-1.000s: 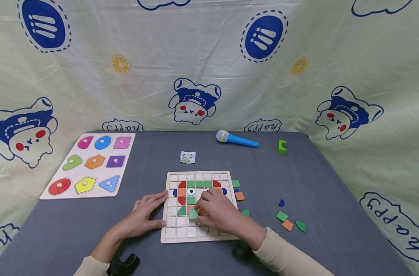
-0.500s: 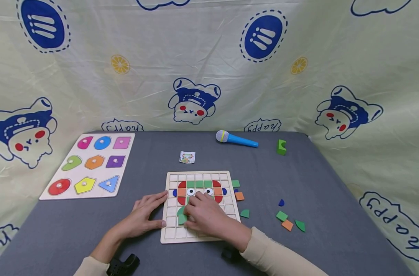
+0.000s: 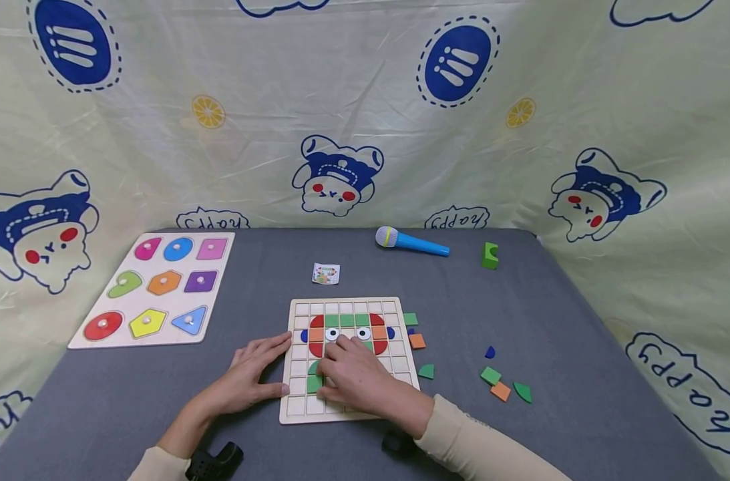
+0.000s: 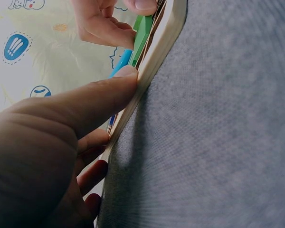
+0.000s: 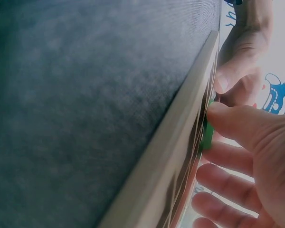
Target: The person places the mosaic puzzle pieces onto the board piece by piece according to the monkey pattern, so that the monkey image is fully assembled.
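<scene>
Below centre, the spread left hand (image 3: pixel 253 374), I reckoned, steadied the board (image 3: pixel 300 407) while the right hand (image 3: pixel 360 377) pinched a green tile (image 3: pixel 313 385).

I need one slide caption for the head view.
Left hand touching the wooden grid board, right hand pinching a green square tile.

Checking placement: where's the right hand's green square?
Head view: the green square is at lower left of the board, in the right hand, below a green quarter-circle.

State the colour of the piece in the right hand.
The piece is green, clearest in head view.
</scene>
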Demonstrator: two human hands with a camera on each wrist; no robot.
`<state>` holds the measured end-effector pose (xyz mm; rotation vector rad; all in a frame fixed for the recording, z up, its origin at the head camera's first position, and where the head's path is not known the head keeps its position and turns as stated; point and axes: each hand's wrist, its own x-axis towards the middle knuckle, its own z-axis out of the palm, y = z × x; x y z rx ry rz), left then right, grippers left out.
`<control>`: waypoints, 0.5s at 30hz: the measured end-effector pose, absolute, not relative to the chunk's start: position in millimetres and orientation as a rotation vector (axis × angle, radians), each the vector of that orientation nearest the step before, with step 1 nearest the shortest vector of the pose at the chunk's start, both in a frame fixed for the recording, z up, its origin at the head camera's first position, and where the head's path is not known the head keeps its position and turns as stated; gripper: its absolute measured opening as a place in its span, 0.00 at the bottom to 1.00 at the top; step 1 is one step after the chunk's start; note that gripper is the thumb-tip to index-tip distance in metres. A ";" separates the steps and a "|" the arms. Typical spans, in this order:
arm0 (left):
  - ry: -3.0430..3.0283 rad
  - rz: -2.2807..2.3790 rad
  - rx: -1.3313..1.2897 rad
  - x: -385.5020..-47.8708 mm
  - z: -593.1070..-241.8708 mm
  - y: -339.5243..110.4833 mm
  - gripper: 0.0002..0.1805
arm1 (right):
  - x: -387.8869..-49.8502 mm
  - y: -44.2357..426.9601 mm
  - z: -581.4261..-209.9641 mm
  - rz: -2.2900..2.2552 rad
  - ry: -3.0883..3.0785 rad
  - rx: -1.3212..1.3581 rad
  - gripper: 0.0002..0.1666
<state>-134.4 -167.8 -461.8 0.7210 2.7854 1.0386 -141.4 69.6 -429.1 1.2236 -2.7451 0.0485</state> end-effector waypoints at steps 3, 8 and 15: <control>2.786 1.036 0.718 -134.2 -462.2 -167.8 0.42 | -141.1 69.1 -428.9 0.041 -2.749 1.222 0.13; 2.785 1.035 0.709 -134.0 -462.2 -168.0 0.42 | -140.9 69.7 -429.1 0.057 -2.750 1.223 0.13; 2.784 1.035 0.721 -134.7 -461.8 -167.9 0.42 | -141.1 76.3 -425.3 0.113 -2.785 1.204 0.13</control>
